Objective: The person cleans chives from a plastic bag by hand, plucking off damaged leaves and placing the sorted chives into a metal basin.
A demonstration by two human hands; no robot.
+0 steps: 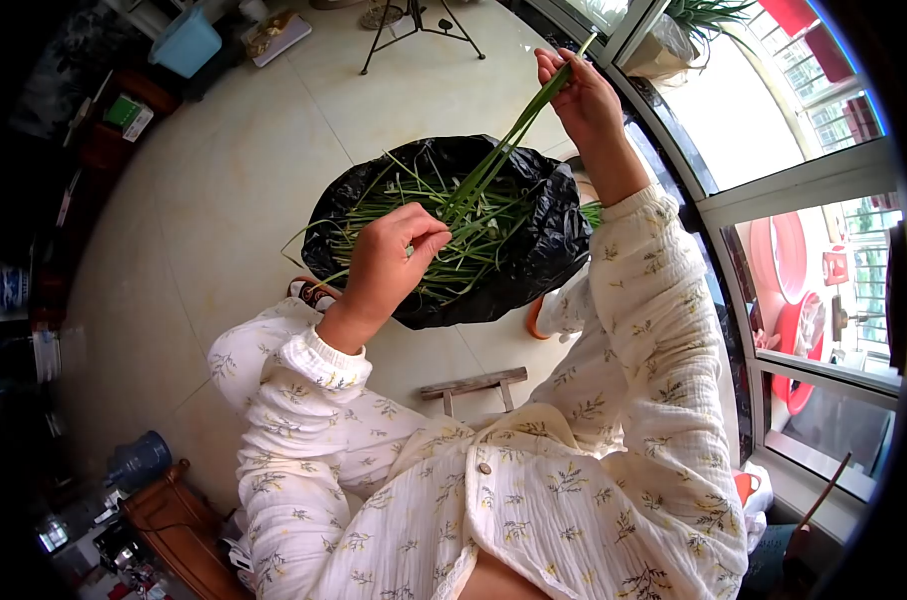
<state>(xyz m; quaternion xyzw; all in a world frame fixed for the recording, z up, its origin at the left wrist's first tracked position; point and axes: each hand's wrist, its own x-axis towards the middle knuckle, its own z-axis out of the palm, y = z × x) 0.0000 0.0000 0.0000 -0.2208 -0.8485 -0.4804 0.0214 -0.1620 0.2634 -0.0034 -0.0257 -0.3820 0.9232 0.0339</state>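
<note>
My right hand is raised at the upper right, its fingers closed on a few garlic chives. Their pale ends poke up past the fingertips, and the long flat leaves slant down to the left. Over the pile, my left hand is pinched close to the hanging leaf tips; what its fingers hold, if anything, is hidden. Below both hands a black plastic bag lies open on the floor, with a heap of loose garlic chives inside. Some leaves stick out over its left rim.
A small wooden stool or bench edge shows between my legs. A black tripod stand rises beyond the bag. Glass windows run along the right. A blue bin and dark shelving are at the left.
</note>
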